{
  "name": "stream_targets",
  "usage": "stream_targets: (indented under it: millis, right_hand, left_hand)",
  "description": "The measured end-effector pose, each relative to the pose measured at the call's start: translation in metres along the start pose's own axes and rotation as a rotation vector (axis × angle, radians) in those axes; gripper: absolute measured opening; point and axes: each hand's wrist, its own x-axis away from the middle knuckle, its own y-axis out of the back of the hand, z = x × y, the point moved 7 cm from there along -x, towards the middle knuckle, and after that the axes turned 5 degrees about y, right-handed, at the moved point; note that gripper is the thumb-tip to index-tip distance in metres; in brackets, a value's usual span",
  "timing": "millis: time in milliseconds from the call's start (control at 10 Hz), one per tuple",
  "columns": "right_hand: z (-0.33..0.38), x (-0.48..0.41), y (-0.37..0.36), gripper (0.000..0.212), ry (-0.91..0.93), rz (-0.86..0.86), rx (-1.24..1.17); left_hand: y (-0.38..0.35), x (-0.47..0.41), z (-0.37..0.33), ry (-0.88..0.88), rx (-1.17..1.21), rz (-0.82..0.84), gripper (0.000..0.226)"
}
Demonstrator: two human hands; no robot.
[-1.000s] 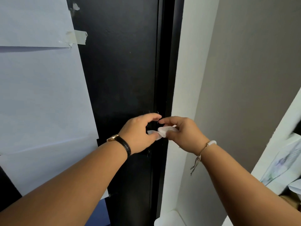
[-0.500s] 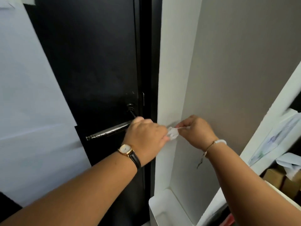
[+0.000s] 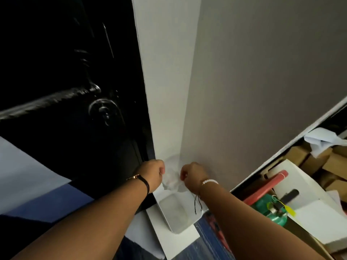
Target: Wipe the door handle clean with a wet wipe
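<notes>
A dark lever door handle [image 3: 50, 102] juts left from its round base on the black door [image 3: 56, 44], with a round keyhole plate [image 3: 104, 109] just below it. My left hand [image 3: 153, 173] and my right hand [image 3: 193, 175] are well below and to the right of the handle, down by the white door frame. Between them they pinch a thin white wet wipe [image 3: 171, 177], stretched and crumpled. Each hand grips one side of it. Neither hand touches the handle.
A white door frame [image 3: 165, 81] and grey wall [image 3: 262, 72] stand to the right. White paper [image 3: 22, 177] hangs on the door's lower left. At the right, cardboard boxes [image 3: 319, 162], a red tube [image 3: 266, 186] and a green object [image 3: 270, 209] crowd the floor.
The view has tilted down and both hands have dropped away from the handle toward the floor. The wipe, small and bunched before, is now pulled wider between the hands.
</notes>
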Motion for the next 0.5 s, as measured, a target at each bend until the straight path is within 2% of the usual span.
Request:
stream_targets:
  millis: [300,500]
  right_hand:
    - [-0.041,-0.024,-0.061,0.027,-0.047,0.194,0.111]
    - [-0.051,-0.026,-0.064,0.039,-0.091,0.210,0.128]
  left_hand:
    - [-0.083,-0.029,0.039,0.154,0.020,0.228,0.037]
    - [-0.083,-0.023,0.038,0.147,-0.048,0.226,0.049]
